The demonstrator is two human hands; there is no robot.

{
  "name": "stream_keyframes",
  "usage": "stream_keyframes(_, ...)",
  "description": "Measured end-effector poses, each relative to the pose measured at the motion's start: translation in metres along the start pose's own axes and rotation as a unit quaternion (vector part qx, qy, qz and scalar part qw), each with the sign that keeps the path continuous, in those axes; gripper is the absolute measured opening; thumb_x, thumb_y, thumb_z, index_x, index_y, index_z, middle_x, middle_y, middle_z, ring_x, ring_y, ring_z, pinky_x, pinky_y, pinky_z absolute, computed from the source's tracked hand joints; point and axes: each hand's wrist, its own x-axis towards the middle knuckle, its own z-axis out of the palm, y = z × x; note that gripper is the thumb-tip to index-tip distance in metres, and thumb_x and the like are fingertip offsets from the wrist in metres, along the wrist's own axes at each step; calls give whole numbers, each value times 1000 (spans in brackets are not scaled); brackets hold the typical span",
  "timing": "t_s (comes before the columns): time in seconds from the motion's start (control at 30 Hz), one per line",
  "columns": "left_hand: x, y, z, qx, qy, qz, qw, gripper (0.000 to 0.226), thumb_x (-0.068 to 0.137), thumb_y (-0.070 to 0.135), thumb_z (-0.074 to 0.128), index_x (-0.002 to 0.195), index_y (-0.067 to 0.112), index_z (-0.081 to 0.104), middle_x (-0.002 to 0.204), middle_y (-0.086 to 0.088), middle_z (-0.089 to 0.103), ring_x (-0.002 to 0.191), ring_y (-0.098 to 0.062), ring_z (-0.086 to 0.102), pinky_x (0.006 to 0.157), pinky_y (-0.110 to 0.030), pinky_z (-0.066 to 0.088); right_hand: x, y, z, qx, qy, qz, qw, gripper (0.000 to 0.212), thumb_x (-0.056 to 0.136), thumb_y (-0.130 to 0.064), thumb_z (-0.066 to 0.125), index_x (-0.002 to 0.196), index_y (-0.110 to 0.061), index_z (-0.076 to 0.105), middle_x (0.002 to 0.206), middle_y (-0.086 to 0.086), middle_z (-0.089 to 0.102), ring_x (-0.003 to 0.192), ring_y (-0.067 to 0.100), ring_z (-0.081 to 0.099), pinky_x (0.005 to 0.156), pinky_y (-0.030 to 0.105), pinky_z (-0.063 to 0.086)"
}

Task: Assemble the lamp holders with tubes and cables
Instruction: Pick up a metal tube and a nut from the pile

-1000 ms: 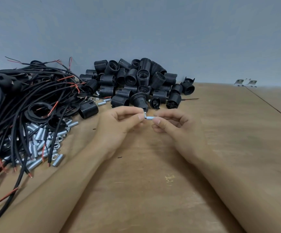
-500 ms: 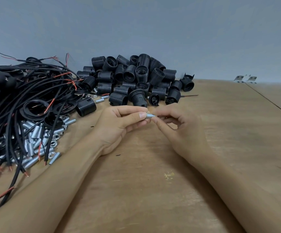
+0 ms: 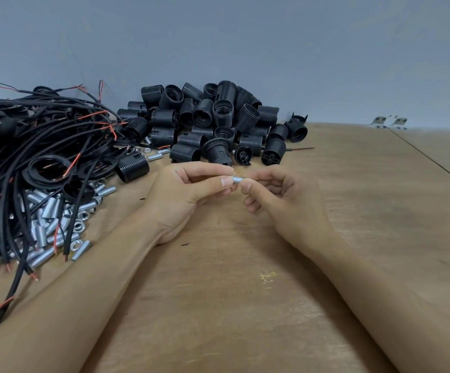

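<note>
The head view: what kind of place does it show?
Probably a small assembly workbench: a wooden table with piled black lamp holders, loose metal tubes and cut cables.

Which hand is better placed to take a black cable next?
Probably the left hand: the cables lie on its side. The right hand could keep pinching the metal tube that both hands hold.

A plain blue-grey wall (image 3: pixel 245 44) fills the whole upper half, smooth and evenly lit, no window in sight. Below it runs a light wooden tabletop (image 3: pixel 245 305), grain showing, with a dark seam (image 3: pixel 430 160) cutting diagonally across the right side. Two small metal brackets (image 3: pixel 390 121) sit at the far edge against the wall.
</note>
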Motion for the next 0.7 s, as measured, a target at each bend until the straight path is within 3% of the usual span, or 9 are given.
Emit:
stream_keyframes(0.17,0,1,1,28,-8,12,1000,28,70,9,74,96,-3,73,84,-17,70,73,-16,65,74,-23,57,0,-1,2,17,-18,7,1000,10,90,-7,69,89,-17,72,71,-6,72,61,11,70,58,18,54)
stream_keyframes(0.3,0,1,0,-3,-6,-5,1000,28,67,8,74,94,-1,73,86,-16,73,74,-16,69,81,-27,58,1,-2,0,92,-10,23,995,15,87,0,70,93,-13,71,85,3,75,75,16,73,70,21,57)
stream_keyframes(0.47,0,1,2,-11,-3,-20,1000,28,70,8,72,96,-2,72,90,-18,75,78,-20,74,71,-22,59,-2,-2,0,11,13,-23,1000,19,85,-4,74,95,-21,72,86,-2,76,80,10,73,74,20,57)
stream_keyframes(0.6,0,1,2,-12,-1,-25,1000,26,70,10,72,94,-2,72,84,-15,75,72,-16,73,64,-18,57,-2,0,0,-111,25,-120,986,14,86,-4,74,99,-10,75,93,-1,74,87,9,71,76,23,58)
stream_keyframes(0.7,1,1,0,-19,-6,-26,999,26,72,8,71,95,-3,72,86,-16,75,74,-17,73,68,-19,57,-2,-1,0,-71,22,-88,993,17,85,-4,75,97,-16,75,89,-4,74,82,9,72,72,22,58)
